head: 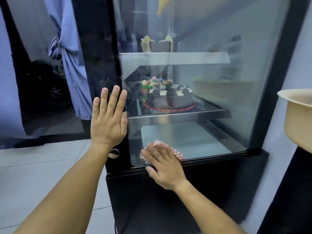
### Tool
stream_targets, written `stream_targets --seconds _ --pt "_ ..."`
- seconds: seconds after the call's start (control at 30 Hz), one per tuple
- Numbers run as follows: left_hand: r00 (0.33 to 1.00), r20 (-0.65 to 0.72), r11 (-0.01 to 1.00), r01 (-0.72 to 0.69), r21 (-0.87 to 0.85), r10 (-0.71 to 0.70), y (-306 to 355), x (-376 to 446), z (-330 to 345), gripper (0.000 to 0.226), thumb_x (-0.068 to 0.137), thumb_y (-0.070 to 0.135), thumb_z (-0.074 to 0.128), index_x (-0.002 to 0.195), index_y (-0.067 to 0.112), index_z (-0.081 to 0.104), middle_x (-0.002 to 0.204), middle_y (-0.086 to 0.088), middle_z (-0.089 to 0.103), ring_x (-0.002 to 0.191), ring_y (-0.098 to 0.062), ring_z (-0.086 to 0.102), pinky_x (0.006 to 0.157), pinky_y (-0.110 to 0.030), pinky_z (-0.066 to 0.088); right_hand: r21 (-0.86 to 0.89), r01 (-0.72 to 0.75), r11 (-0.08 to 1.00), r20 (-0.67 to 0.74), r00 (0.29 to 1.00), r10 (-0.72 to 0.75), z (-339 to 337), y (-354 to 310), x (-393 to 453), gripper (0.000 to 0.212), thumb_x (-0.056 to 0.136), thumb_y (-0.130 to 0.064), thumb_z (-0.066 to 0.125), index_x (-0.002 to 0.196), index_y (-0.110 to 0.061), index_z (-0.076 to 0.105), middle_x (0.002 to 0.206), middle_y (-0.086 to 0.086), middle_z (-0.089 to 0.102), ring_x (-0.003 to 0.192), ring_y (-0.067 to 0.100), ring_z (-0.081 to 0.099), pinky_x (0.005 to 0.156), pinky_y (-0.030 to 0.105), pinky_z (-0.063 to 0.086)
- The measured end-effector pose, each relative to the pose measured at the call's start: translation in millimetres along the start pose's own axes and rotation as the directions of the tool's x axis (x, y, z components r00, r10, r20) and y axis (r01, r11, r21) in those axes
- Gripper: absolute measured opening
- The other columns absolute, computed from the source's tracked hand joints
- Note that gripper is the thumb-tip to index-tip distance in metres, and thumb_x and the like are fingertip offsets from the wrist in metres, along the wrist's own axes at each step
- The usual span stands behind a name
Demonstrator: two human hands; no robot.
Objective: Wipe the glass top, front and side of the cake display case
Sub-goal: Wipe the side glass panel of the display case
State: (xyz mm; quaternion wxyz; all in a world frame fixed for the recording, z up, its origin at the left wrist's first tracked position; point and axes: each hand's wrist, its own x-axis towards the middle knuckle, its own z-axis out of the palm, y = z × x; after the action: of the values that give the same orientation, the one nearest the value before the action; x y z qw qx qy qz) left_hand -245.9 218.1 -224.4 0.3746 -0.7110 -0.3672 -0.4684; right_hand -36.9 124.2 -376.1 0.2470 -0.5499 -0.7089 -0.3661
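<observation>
No text, label, brand, number or sign can be read anywhere in this view. The only mark-like thing is a small round badge (114,153) on the black corner post of the cake display case (263,81), just below the heel of the left hand (108,119) and to the left of the right hand's fingers (156,152); it shows only a pale streak and no letters that can be made out. The glass panel above the right fingers carries reflections only, and the cake (170,97) on the shelf past the left fingertips bears cream decorations, not writing.
</observation>
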Motion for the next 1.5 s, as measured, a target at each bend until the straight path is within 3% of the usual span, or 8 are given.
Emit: stream_targets --seconds 0.23,0.43,0.67,0.87,1.13,1.23,1.4,1.5 --pt "1.0 -0.015 1.0 0.005 -0.029 -0.005 -2 -2 3 0.061 0.11 0.035 0.021 0.168 0.02 0.01 0.175 -0.001 0.0 0.161 -0.026 -0.007 0.131 -0.046 -0.002 0.072 -0.289 0.955 -0.175 0.939 0.297 4 24 -2 0.061 0.11 -0.037 0.029 0.166 -0.034 0.005 0.174 -0.006 -0.004 0.161 0.023 -0.005 0.13 0.045 -0.001" --pt "1.0 -0.024 1.0 0.011 -0.024 -0.012 0 -2 4 0.061 0.11 0.036 0.021 0.168 0.019 0.011 0.174 -0.003 0.002 0.161 -0.026 -0.007 0.13 -0.047 -0.003 0.557 -0.794 0.244 -0.152 0.191 0.97 -4 29 39 0.059 0.11 -0.04 0.019 0.163 -0.024 0.002 0.173 0.008 0.002 0.159 0.042 0.002 0.126 0.061 0.011" --pt "0.999 -0.039 1.0 -0.008 -0.021 0.007 -3 -2 5 0.061 0.111 0.035 0.022 0.168 0.02 0.01 0.175 -0.002 0.001 0.161 -0.027 -0.006 0.131 -0.047 -0.002 0.153 -0.324 0.933 -0.179 0.92 0.349 18 -10 16 0.055 0.112 -0.037 0.011 0.166 -0.03 0.008 0.174 0.0 -0.003 0.161 0.027 -0.006 0.129 0.048 0.001" --pt "0.999 -0.045 1.0 0.014 0.0 -0.014 2 -2 6 0.061 0.11 0.034 0.022 0.168 0.018 0.011 0.175 -0.004 0.002 0.161 -0.026 -0.008 0.131 -0.047 -0.003 0.626 -0.773 0.099 -0.117 0.032 0.993 -5 38 40 0.059 0.108 -0.042 0.015 0.163 -0.022 0.011 0.172 0.009 0.011 0.159 0.04 0.007 0.128 0.051 0.008" --pt "0.999 -0.033 1.0 0.007 0.001 -0.007 0 -2 3 0.062 0.109 0.034 0.024 0.168 0.018 0.012 0.175 -0.004 0.002 0.161 -0.025 -0.009 0.13 -0.044 -0.006 0.128 -0.249 0.96 -0.186 0.945 0.27 18 -40 23 0.058 0.112 -0.037 0.016 0.166 -0.027 0.0 0.174 0.001 -0.011 0.16 0.027 -0.007 0.129 0.046 -0.001" --pt "0.999 -0.041 1.0 0.01 0.007 -0.01 1 -4 5 0.061 0.11 0.034 0.022 0.168 0.017 0.013 0.174 -0.004 0.003 0.161 -0.025 -0.009 0.13 -0.045 -0.005 0.103 -0.408 0.907 -0.238 0.876 0.421 15 47 -3 0.058 0.111 -0.037 0.015 0.166 -0.028 0.0 0.173 -0.001 -0.011 0.16 0.027 -0.009 0.13 0.045 -0.004" --pt "0.999 -0.049 1.0 0.01 0.005 -0.01 1 -3 5 0.061 0.11 0.034 0.023 0.168 0.017 0.012 0.174 -0.003 0.002 0.161 -0.025 -0.009 0.131 -0.045 -0.004 0.503 -0.816 0.286 -0.202 0.21 0.957 3 83 -2 0.058 0.111 -0.036 0.022 0.165 -0.022 0.004 0.173 0.008 0.006 0.159 0.04 0.005 0.125 0.061 0.015" --pt "0.998 -0.057 1.0 0.009 0.017 -0.008 1 -3 6 0.061 0.11 0.034 0.024 0.168 0.018 0.013 0.174 -0.003 0.003 0.161 -0.025 -0.008 0.131 -0.044 -0.004 0.372 -0.722 0.584 -0.237 0.534 0.812 4 28 17 0.06 0.111 -0.042 0.015 0.165 -0.024 -0.004 0.173 0.006 -0.008 0.159 0.041 -0.002 0.127 0.058 0.006"
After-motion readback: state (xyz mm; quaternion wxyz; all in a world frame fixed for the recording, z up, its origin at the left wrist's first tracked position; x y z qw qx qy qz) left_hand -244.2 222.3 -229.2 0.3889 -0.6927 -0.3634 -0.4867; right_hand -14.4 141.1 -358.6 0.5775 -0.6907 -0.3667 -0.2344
